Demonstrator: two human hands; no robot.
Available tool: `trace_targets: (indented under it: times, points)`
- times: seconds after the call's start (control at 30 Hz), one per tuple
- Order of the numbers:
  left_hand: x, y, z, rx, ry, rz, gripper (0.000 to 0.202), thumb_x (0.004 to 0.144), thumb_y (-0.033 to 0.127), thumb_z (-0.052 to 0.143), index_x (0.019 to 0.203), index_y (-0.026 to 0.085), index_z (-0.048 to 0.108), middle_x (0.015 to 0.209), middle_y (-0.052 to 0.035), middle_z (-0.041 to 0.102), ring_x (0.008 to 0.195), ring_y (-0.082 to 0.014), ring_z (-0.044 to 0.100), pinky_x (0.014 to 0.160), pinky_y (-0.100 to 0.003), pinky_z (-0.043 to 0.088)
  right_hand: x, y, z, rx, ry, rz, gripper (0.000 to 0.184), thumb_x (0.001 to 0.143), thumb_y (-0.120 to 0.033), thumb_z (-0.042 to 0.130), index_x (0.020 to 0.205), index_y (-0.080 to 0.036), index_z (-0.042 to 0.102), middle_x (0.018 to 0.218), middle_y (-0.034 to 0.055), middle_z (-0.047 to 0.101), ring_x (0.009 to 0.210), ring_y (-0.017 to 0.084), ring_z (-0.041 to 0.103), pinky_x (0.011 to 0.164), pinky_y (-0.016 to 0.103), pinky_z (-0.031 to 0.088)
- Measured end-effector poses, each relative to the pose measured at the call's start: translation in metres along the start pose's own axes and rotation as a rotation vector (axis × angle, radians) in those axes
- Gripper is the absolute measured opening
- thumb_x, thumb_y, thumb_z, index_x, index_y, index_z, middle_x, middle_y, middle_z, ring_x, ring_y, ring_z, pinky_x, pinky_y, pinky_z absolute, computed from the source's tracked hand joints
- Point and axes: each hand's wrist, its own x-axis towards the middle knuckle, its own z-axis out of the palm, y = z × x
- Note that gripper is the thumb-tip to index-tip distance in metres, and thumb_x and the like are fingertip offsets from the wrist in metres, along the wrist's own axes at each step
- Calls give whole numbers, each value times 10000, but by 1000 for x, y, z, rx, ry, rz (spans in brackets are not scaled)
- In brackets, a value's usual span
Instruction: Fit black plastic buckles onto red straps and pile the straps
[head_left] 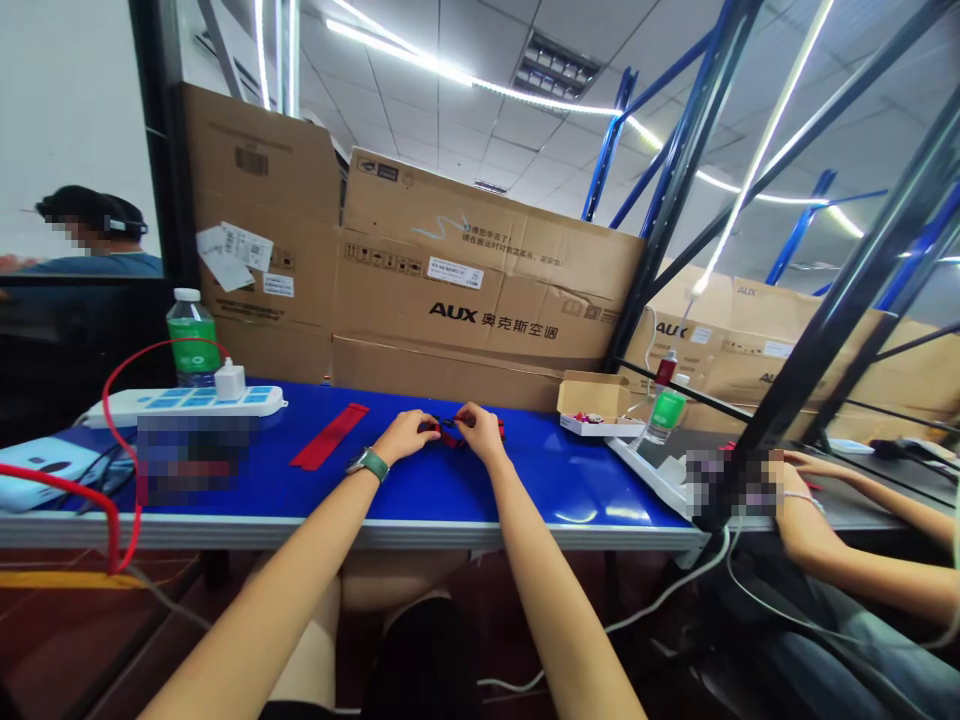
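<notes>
Both my hands rest on the blue table (465, 490) near its far edge. My left hand (405, 432), with a watch (368, 464) on the wrist, and my right hand (480, 428) are closed in a pinch on a small red and black piece (448, 432) held between them. What the piece is I cannot make out. A flat red strip (330, 436) lies on the table to the left of my left hand.
A white power strip (187, 402) with a plug, a green bottle (193, 338) and a red cable (120, 470) sit at the left. A small open cardboard box (596, 402) stands at the right. Large cardboard boxes (480, 290) wall the back. Another person's arms (840, 530) work at the right.
</notes>
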Motion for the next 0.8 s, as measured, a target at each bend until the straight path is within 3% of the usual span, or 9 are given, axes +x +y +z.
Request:
trace_targets:
  times: [0.2, 0.37, 0.53, 0.67, 0.8]
  points:
    - [5, 9, -7, -185, 188, -70, 280, 812, 362, 682, 1010, 188, 776, 1018, -88, 777, 949, -262, 711, 879, -355, 535, 0, -15, 1, 32, -70, -78, 121, 848, -233, 655, 880, -242, 772, 896, 1, 781, 836, 177, 733, 817, 263, 547]
    - [6, 10, -8, -391, 195, -92, 344, 778, 462, 722, 991, 201, 790, 1006, -81, 787, 974, -290, 725, 895, -377, 554, -2, -25, 4, -84, -29, -147, 168, 877, -209, 633, 952, -249, 778, 969, 29, 779, 908, 193, 731, 876, 299, 542]
    - [7, 8, -6, -497, 220, -106, 435, 748, 494, 752, 1031, 164, 783, 901, -94, 790, 805, -264, 733, 771, -357, 571, -3, -33, 5, -93, 109, -190, 163, 910, -221, 592, 935, -212, 754, 909, 60, 756, 850, 185, 703, 830, 282, 524]
    - [8, 6, -2, -586, 179, -62, 457, 768, 496, 735, 1067, 151, 764, 879, -94, 784, 761, -232, 722, 735, -341, 572, -3, -35, 3, -92, 80, -209, 145, 904, -209, 586, 860, -210, 724, 851, 47, 722, 819, 174, 676, 792, 259, 504]
    - [10, 4, 0, -618, 251, -71, 440, 766, 485, 742, 1041, 142, 757, 945, -112, 781, 810, -232, 726, 769, -351, 579, -3, -35, 2, -122, 84, -183, 122, 878, -168, 585, 840, -201, 697, 847, 43, 694, 815, 166, 655, 782, 248, 492]
